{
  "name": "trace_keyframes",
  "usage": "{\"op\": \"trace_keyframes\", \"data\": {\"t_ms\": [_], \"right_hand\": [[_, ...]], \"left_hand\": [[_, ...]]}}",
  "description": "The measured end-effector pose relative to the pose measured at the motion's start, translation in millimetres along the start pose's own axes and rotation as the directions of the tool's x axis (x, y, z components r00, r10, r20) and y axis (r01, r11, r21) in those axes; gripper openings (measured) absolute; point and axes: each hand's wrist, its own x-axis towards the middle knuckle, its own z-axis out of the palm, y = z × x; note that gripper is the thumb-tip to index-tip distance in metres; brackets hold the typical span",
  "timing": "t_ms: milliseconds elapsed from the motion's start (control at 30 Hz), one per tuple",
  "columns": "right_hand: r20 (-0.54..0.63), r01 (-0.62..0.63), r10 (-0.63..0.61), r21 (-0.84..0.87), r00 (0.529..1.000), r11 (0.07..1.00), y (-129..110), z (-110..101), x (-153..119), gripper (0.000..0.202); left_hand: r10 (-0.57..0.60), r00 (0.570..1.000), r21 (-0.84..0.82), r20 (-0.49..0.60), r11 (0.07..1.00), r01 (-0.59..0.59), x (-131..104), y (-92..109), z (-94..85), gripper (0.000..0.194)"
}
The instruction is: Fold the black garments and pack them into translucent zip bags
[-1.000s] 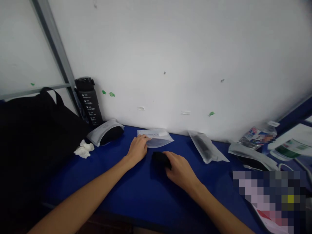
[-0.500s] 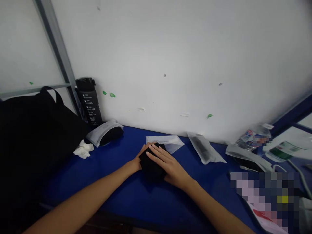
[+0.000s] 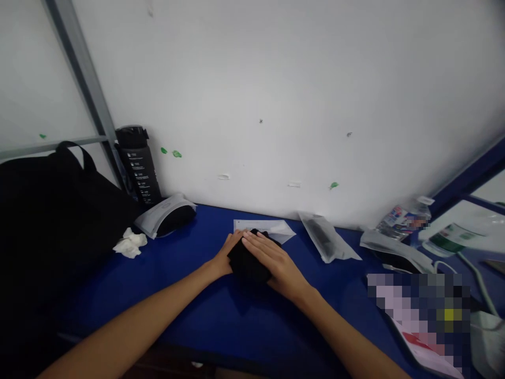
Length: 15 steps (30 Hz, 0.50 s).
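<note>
A folded black cloth (image 3: 249,264) is held between both hands over the middle of the blue desk. My left hand (image 3: 226,253) grips it from the left, its fingers partly hidden behind the fabric. Across the top and right side lies my right hand (image 3: 272,260), fingers together and pressed against the cloth. Just beyond the hands, a frosted plastic pouch (image 3: 282,230) lies flat on the desk, partly covered by the cloth.
Left are a black bag (image 3: 51,226), a dark water bottle (image 3: 140,171), crumpled tissue (image 3: 131,243) and a pouch with black contents (image 3: 168,216). Right are another frosted pouch (image 3: 329,239), a clear bottle (image 3: 404,218), a further pouch (image 3: 398,250) and a blurred-out flat item (image 3: 422,326).
The view has shifted slightly, so the surroundings sit a little further left. The right hand has slid a bit on the cloth, which looks more compact; both hands still hold it.
</note>
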Motion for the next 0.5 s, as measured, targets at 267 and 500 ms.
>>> {"op": "trace_keyframes", "data": {"t_ms": [267,500], "right_hand": [[0.18,-0.246,0.239,0.019,0.954,0.969,26,24,-17,0.107],[0.22,-0.527,0.58,-0.257,0.784,0.81,17,22,6,0.086]], "left_hand": [[0.075,0.996,0.126,0.048,0.989,-0.08,11,31,-16.5,0.07],[0.131,0.986,0.236,0.1,0.96,-0.151,9,46,-12.7,0.083]]}}
